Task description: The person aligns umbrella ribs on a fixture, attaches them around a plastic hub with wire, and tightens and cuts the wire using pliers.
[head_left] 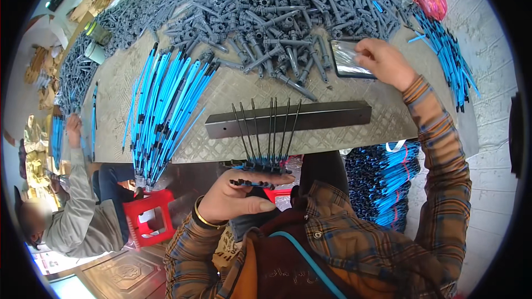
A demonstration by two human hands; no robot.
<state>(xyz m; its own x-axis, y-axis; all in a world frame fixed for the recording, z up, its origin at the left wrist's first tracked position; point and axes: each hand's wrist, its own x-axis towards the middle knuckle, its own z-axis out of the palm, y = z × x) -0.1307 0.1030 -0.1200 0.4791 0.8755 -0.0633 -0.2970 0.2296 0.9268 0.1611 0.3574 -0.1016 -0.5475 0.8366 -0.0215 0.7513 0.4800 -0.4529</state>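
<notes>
My left hand (235, 196) is closed under a fan of thin black rods (271, 133) that look like umbrella ribs. Their jointed ends gather above my fingers and their tips spread upward, in front of a long dark metal bar (288, 120) lying on the table. To the right, my right hand (385, 63) has its fingertips pinched together over a flat, dark-rimmed rectangular tray (363, 75) with a silvery surface. Whatever is between those fingertips is too small to make out.
Grey plastic stemmed parts (266, 16) are heaped across the table's far side. Blue-and-black rib bundles lie at left (166, 99), at right (449, 55) and stacked below the table (390, 182). A person (83, 221) works at left, near a red stool (148, 216).
</notes>
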